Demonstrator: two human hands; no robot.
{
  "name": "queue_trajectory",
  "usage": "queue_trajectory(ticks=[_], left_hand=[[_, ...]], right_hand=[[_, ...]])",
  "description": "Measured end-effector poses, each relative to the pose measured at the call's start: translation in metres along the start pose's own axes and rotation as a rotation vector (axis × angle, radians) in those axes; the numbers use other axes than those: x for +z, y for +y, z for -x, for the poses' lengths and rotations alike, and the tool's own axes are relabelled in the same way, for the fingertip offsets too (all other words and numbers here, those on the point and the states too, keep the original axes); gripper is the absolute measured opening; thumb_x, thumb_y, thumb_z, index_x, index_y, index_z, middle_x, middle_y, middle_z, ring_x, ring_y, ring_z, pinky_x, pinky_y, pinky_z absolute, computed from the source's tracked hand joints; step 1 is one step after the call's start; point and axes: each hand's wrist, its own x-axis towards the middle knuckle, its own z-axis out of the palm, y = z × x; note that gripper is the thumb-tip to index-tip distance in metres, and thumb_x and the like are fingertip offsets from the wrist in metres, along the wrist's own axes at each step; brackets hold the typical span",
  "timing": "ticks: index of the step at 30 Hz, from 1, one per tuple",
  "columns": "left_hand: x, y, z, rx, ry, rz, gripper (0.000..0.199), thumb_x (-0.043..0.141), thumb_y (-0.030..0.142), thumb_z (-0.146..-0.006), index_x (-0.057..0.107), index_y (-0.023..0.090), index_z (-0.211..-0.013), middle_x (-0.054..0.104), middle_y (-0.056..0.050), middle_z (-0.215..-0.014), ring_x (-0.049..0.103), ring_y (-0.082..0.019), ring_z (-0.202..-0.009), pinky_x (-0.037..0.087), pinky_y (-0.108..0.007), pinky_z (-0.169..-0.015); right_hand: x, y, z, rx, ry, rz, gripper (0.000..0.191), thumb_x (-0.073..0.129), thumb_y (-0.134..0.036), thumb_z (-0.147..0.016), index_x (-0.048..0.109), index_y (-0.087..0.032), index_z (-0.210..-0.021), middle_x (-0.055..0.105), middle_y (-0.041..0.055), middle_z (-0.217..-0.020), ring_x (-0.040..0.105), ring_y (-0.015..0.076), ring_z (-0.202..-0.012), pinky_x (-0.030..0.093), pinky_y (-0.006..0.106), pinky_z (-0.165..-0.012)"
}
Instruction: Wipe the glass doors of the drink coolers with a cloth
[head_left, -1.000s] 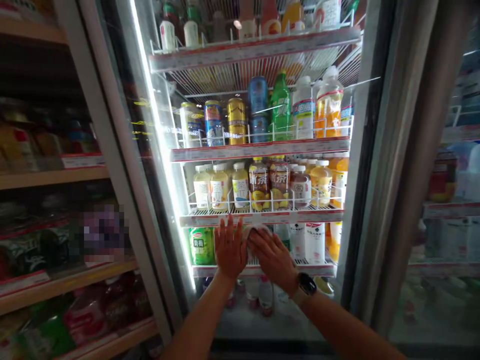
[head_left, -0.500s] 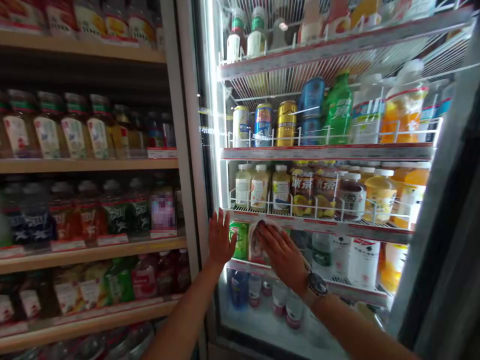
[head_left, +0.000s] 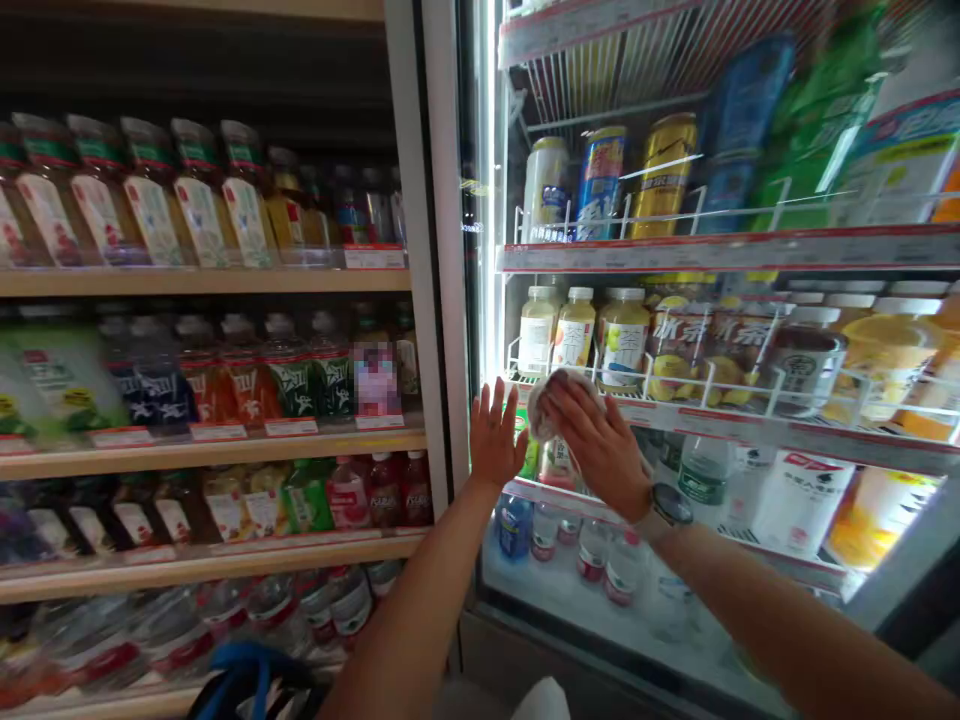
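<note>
My left hand (head_left: pixel 496 442) is raised with fingers stretched upward, palm toward the glass door (head_left: pixel 555 650) of a lit drinks fridge, near its left edge. My right hand (head_left: pixel 600 445) has its fingers spread over a pale, bunched cloth (head_left: pixel 574 388), which it presses against the glass. A watch (head_left: pixel 671 503) sits on the right wrist. Behind the glass, just above the cloth, stand tea bottles (head_left: pixel 574 330) on a wire shelf. A green package beside my left hand is partly hidden by my fingers.
Left of the fridge is an open rack with wooden shelves (head_left: pixel 225 284) of bottled drinks (head_left: pixel 247 200). A grey frame post (head_left: pixel 442 250) separates the two. Inside the fridge are cans (head_left: pixel 664 175) and large bottles. A blue and black object (head_left: pixel 251 675) lies low at the front.
The view has shifted left and closer to the fridge. The cloth now shows more plainly under my right hand, still near the shelf edge; my left hand remains beside it.
</note>
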Motion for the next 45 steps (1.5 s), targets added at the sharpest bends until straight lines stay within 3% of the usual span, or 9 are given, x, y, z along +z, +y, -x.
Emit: queue_trajectory(ticks=[4, 7, 17, 20, 26, 32, 35, 42, 45], left_hand=[[-0.001, 0.001, 0.0, -0.013, 0.01, 0.009, 0.063, 0.03, 0.04, -0.102, 0.012, 0.017, -0.158, 0.017, -0.012, -0.164, 0.005, -0.027, -0.153, 0.02, -0.05, -0.122], [0.0, -0.001, 0.002, 0.01, 0.031, 0.044, 0.063, 0.034, 0.036, -0.101, 0.011, 0.019, -0.158, 0.018, -0.012, -0.164, 0.007, -0.027, -0.153, 0.022, -0.052, -0.121], [0.002, -0.006, 0.007, 0.002, -0.012, -0.026, 0.061, 0.029, 0.029, -0.101, 0.011, 0.019, -0.158, 0.027, -0.011, -0.162, 0.014, -0.026, -0.152, 0.025, -0.049, -0.121], [-0.001, -0.004, 0.004, 0.008, -0.002, -0.007, 0.06, 0.029, 0.026, -0.101, 0.01, 0.019, -0.158, 0.024, -0.01, -0.163, 0.013, -0.025, -0.152, 0.025, -0.048, -0.121], [-0.003, -0.001, 0.001, 0.005, 0.056, 0.008, 0.058, 0.027, 0.026, -0.102, 0.013, 0.019, -0.158, 0.028, -0.011, -0.161, 0.015, -0.025, -0.152, 0.027, -0.046, -0.12], [-0.003, 0.0, -0.001, 0.017, 0.082, 0.0, 0.059, 0.03, 0.025, -0.101, 0.014, 0.018, -0.157, 0.024, -0.011, -0.162, 0.014, -0.026, -0.152, 0.027, -0.046, -0.12], [0.0, -0.001, 0.001, 0.034, 0.093, 0.004, 0.06, 0.03, 0.025, -0.101, 0.012, 0.019, -0.158, 0.022, -0.011, -0.163, 0.013, -0.026, -0.152, 0.028, -0.048, -0.12], [0.001, -0.001, 0.003, 0.0, 0.061, -0.014, 0.059, 0.032, 0.024, -0.101, 0.016, 0.019, -0.157, 0.027, -0.011, -0.161, 0.016, -0.025, -0.152, 0.024, -0.046, -0.122], [-0.001, 0.0, 0.001, 0.016, 0.079, -0.015, 0.059, 0.032, 0.024, -0.101, 0.015, 0.019, -0.157, 0.024, -0.01, -0.162, 0.013, -0.025, -0.152, 0.023, -0.046, -0.122]], right_hand=[[-0.005, 0.011, -0.063, 0.044, 0.089, -0.003, 0.067, 0.04, -0.009, -0.095, 0.02, -0.02, -0.158, 0.037, 0.0085, -0.159, 0.025, 0.0238, -0.149, 0.015, 0.052, -0.123], [0.001, 0.003, -0.068, 0.051, 0.103, -0.001, 0.067, 0.04, -0.009, -0.094, 0.02, -0.019, -0.158, 0.037, 0.0096, -0.158, 0.025, 0.024, -0.149, 0.014, 0.051, -0.123], [0.037, -0.05, 0.051, -0.047, -0.009, 0.073, 0.052, 0.04, -0.008, -0.091, 0.053, -0.014, -0.141, 0.053, 0.0102, -0.147, 0.037, 0.0214, -0.143, 0.012, 0.043, -0.123], [0.041, -0.053, 0.067, -0.072, 0.003, 0.041, 0.049, 0.04, -0.006, -0.09, 0.059, -0.016, -0.134, 0.056, 0.009, -0.144, 0.032, 0.0189, -0.146, 0.012, 0.042, -0.123], [0.009, -0.015, -0.001, -0.051, 0.017, 0.038, 0.058, 0.047, -0.009, -0.087, 0.048, -0.017, -0.145, 0.044, 0.0086, -0.154, 0.017, 0.0201, -0.152, 0.01, 0.044, -0.124], [-0.009, 0.007, -0.066, 0.053, 0.13, 0.074, 0.06, 0.042, -0.012, -0.095, 0.031, -0.014, -0.154, 0.038, 0.0106, -0.157, 0.021, 0.0233, -0.151, 0.014, 0.046, -0.124], [0.004, -0.007, -0.044, 0.019, 0.098, 0.069, 0.059, 0.044, -0.014, -0.095, 0.033, -0.013, -0.153, 0.041, 0.0112, -0.155, 0.024, 0.0228, -0.15, 0.013, 0.044, -0.124], [0.044, -0.054, 0.076, -0.104, 0.007, 0.001, 0.048, 0.04, -0.007, -0.091, 0.058, -0.011, -0.135, 0.052, 0.0099, -0.148, 0.025, 0.02, -0.149, 0.014, 0.04, -0.123], [0.049, -0.057, 0.091, -0.116, 0.004, -0.018, 0.052, 0.039, -0.003, -0.088, 0.059, -0.014, -0.134, 0.052, 0.0083, -0.148, 0.029, 0.0186, -0.147, 0.022, 0.039, -0.121]])
